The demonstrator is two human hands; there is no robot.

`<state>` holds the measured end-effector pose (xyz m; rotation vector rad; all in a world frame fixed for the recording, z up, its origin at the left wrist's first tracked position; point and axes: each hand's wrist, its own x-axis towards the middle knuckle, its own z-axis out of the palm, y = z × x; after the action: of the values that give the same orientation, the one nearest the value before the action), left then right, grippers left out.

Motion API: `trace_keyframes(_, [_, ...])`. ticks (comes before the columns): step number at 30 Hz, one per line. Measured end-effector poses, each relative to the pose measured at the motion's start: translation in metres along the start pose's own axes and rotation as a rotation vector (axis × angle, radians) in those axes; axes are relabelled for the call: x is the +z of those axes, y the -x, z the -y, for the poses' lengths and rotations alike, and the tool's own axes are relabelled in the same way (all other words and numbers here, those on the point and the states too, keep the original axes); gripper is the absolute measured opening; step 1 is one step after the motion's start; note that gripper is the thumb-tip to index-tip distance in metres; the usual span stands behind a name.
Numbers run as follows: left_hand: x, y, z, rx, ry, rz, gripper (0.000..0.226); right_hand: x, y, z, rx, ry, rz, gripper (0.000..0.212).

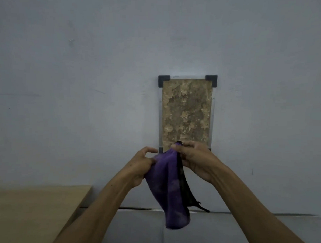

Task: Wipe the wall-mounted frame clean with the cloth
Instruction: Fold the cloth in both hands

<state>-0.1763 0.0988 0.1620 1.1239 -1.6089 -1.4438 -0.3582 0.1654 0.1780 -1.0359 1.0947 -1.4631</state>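
A tall rectangular frame [186,111] hangs on the pale wall, with a mottled brown panel, a thin light rim and black corner pieces. Just below and in front of its bottom edge, both hands hold a purple cloth [170,190] with a dark edge. My left hand [141,164] grips the cloth's left side. My right hand [195,159] pinches its top corner, which overlaps the frame's lower edge. The rest of the cloth hangs down loose between my forearms. The frame's bottom right corner is hidden by my right hand.
A light wooden tabletop [32,213] sits at the lower left against the wall. Grey floor tiles [141,231] meet the wall along a dark seam below the hands. The wall [82,87] around the frame is bare.
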Motion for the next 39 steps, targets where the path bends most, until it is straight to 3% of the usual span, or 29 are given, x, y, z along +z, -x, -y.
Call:
trace_keyframes(3, [-0.001,-0.003,0.011,0.007,-0.182,-0.011,0.037,-0.010,0.006,-0.011,0.104,0.035,0.090,0.039])
trace_keyframes(6, [-0.006,-0.006,0.010,-0.085,-0.187,0.064,0.030,-0.019,0.006,-0.017,0.181,0.149,0.091,0.038])
trace_keyframes(10, [-0.014,-0.008,0.003,-0.237,-0.244,0.339,0.062,-0.032,-0.003,-0.023,0.192,0.269,-0.033,0.052])
trace_keyframes(12, [-0.015,-0.012,0.003,-0.270,-0.218,0.381,0.069,-0.035,-0.005,-0.025,0.155,0.309,-0.039,0.046])
trace_keyframes(15, [-0.013,-0.019,0.005,-0.274,-0.182,0.385,0.059,-0.032,-0.007,-0.030,0.077,0.441,-0.046,0.030])
trace_keyframes(22, [-0.010,-0.024,0.015,-0.304,-0.354,0.283,0.044,-0.034,-0.014,-0.049,-0.069,0.450,-0.127,0.015])
trace_keyframes(26, [-0.010,-0.019,0.017,-0.298,-0.168,0.263,0.041,-0.038,-0.021,-0.056,-0.049,0.370,-0.188,0.010])
trace_keyframes(29, [-0.008,-0.019,0.021,-0.215,-0.049,0.116,0.045,-0.041,-0.020,-0.054,0.081,0.077,-0.100,0.038])
trace_keyframes(32, [-0.004,-0.020,0.023,-0.155,0.011,0.032,0.052,-0.041,-0.017,-0.062,0.213,0.164,-0.041,0.080])
trace_keyframes(35, [-0.001,-0.020,0.018,-0.133,0.014,0.040,0.054,-0.038,-0.014,-0.072,0.218,0.369,-0.065,0.071])
trace_keyframes(39, [-0.013,-0.015,0.004,-0.212,-0.021,0.211,0.053,-0.047,-0.011,-0.066,0.206,0.217,-0.040,0.058])
